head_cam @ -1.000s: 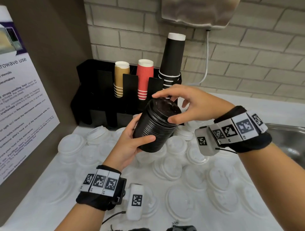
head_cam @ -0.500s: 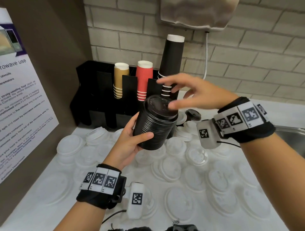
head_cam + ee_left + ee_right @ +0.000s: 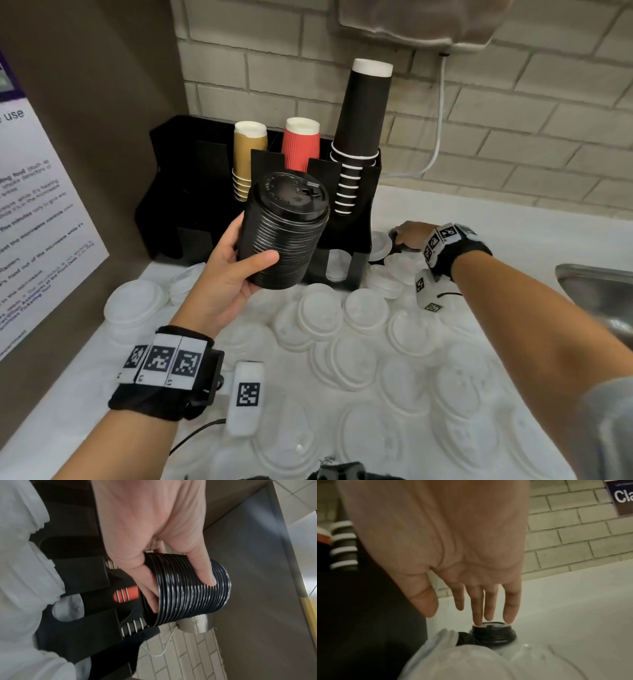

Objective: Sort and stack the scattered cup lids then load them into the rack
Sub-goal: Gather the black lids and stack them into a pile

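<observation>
My left hand [image 3: 236,270] grips a tall stack of black lids [image 3: 284,233] in the air in front of the black rack [image 3: 191,192]; the left wrist view shows thumb and fingers wrapped round the black stack [image 3: 192,588]. My right hand [image 3: 409,234] reaches to the right of the rack, fingers straight, fingertips [image 3: 477,622] touching the top of a lone black lid [image 3: 493,632] on the counter. Several white lids [image 3: 322,315] lie scattered over the white counter.
The rack holds gold cups [image 3: 248,154], red cups [image 3: 301,144] and a tall stack of black cups [image 3: 359,137]. A steel sink [image 3: 603,291] sits at the right edge. A poster panel [image 3: 37,212] forms the left wall, with a brick wall behind.
My right hand left the top of the black stack and moved right and down to the lone black lid beside the rack. The left hand kept its hold on the stack.
</observation>
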A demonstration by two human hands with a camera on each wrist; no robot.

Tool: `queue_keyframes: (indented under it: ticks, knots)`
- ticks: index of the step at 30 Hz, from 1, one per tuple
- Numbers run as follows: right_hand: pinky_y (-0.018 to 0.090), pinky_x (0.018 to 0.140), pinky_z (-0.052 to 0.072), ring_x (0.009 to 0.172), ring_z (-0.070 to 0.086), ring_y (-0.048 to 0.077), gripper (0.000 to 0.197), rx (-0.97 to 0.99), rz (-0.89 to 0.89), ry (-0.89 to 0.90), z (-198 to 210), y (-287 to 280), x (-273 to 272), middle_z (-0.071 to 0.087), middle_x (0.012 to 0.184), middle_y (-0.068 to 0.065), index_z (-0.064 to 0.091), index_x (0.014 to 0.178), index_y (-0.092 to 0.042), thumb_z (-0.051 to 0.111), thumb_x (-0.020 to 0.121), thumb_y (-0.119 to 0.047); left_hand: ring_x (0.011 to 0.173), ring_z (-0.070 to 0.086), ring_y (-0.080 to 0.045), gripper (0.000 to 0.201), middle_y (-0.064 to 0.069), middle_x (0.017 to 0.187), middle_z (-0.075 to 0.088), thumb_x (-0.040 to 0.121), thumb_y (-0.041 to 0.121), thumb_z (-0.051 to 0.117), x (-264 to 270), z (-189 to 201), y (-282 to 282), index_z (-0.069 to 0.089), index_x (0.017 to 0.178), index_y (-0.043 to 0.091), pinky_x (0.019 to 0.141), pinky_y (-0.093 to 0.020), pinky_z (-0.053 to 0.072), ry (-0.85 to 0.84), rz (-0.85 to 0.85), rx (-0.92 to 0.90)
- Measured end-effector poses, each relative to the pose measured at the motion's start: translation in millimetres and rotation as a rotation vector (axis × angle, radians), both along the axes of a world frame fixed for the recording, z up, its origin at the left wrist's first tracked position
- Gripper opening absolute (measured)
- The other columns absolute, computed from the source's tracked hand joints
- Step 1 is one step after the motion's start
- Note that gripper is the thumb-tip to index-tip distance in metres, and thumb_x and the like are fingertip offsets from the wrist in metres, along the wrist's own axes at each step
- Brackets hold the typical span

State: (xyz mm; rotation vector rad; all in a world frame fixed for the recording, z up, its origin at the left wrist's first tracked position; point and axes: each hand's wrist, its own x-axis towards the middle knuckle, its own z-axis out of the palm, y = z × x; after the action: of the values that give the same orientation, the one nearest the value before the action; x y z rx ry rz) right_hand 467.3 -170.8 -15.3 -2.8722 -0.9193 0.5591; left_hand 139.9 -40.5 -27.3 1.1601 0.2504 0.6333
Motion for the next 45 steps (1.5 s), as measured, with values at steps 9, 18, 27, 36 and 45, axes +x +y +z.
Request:
queue_keyframes:
  ticks: [9, 18, 27, 36, 45]
  knots:
    - [0.032, 0.085, 0.043, 0.098, 0.058, 0.03, 0.029, -0.054, -0.039, 0.014, -29.3, 24.7, 34.1, 0.062, 0.109, 0.014, 0.061, 0.103, -0.006, 0.05, 0.093, -0.03, 0.115, 0.064, -0.02, 0.078, -0.002, 0.126, 0.065, 0.069, 0.009, 0.066, 1.4, -3.8, 13.1, 0.044, 0.142, 0.024, 0.085, -0.036, 0.058, 0.035, 0.036, 0.016]
    - [0.027, 0.047, 0.025, 0.041, 0.031, 0.017, 0.035, 0.211, -0.185, 0.326, -13.3, 18.2, 23.8, 0.036, 0.042, 0.004, 0.037, 0.05, -0.012, 0.053, 0.079, -0.005, 0.111, 0.065, -0.017, 0.078, 0.0, 0.122, 0.067, 0.069, 0.009, 0.067, -0.5, -10.8, 17.3, 0.044, 0.143, 0.023, 0.076, -0.027, 0.057, 0.031, 0.032, 0.007]
    - [0.03, 0.061, 0.043, 0.074, 0.051, 0.019, 0.015, 0.589, -0.465, 0.573, -14.4, -6.4, 25.6, 0.054, 0.091, 0.008, 0.051, 0.084, -0.015, 0.06, 0.094, -0.022, 0.108, 0.067, -0.014, 0.079, 0.003, 0.117, 0.069, 0.066, 0.011, 0.071, -2.7, -13.6, 12.0, 0.047, 0.14, 0.024, 0.075, -0.024, 0.056, 0.017, 0.015, -0.01]
    - [0.023, 0.044, 0.039, 0.055, 0.051, 0.018, 0.059, 0.415, -0.248, 0.372, 16.0, -52.6, -6.7, 0.056, 0.093, 0.005, 0.045, 0.103, -0.043, 0.084, 0.06, -0.049, 0.111, 0.066, -0.016, 0.078, 0.0, 0.123, 0.067, 0.067, 0.013, 0.072, -5.4, -12.2, -2.9, 0.047, 0.14, 0.024, 0.076, -0.027, 0.057, 0.004, -0.026, -0.03]
    - [0.015, 0.043, 0.041, 0.054, 0.052, 0.002, 0.023, 1.026, 0.274, 0.832, 81.4, -31.4, -98.2, 0.057, 0.068, -0.012, 0.049, 0.103, -0.025, 0.056, 0.089, -0.041, 0.115, 0.064, -0.02, 0.078, -0.006, 0.129, 0.063, 0.066, 0.01, 0.074, -2.8, -15.3, -25.3, 0.049, 0.139, 0.024, 0.079, -0.029, 0.057, 0.022, -0.102, -0.082]
